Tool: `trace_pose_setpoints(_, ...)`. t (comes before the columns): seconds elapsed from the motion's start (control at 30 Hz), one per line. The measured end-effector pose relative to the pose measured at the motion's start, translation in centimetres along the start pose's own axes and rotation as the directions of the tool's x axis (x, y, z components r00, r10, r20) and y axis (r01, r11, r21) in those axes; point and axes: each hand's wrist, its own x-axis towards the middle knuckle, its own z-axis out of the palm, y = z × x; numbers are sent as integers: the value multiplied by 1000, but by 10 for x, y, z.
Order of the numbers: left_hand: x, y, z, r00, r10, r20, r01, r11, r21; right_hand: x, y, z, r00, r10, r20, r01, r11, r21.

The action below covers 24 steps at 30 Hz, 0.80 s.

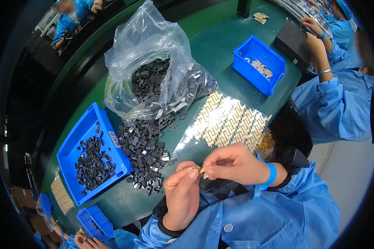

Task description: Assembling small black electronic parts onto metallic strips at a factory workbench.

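Close to my body, my left hand (182, 195) and my right hand (239, 164) meet at the fingertips. The left thumb and forefinger pinch a small yellowish part (198, 169), mostly covered by the fingers. Between the right thumb and fingers is a small beige strip (205, 175), touching or almost touching that part. Just beyond my hands lies a clear sheet (187, 139) bearing rows of small beige L-shaped pieces (230, 120). Left of my hands is a loose pile of small black parts (147, 147).
An open clear plastic bag (141, 37) of black parts stands behind the pile. A large blue tray (66, 151) holds more. Blue bins (255, 76) sit far right and near left. A co-worker's hands (316, 45) are beside a black box (293, 41).
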Motion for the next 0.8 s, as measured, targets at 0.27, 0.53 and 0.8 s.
trace_pose_setpoints(0.27, 5, 16, -20, 873, 463, 151, -467, 707, 532, -69, -76, -100, 999, 41, -35, -40, 132, -990)
trace_pose_setpoints(0.53, 7, 27, -6, 480, 369, 796, -777, -243, 581, -47, -58, -76, 951, -277, 134, 206, 251, -946)
trace_pose_setpoints(0.8, -7, 35, -5, 427, 130, 895, -748, -506, 430, 8, -25, -24, 945, -48, 323, 182, 899, -399)
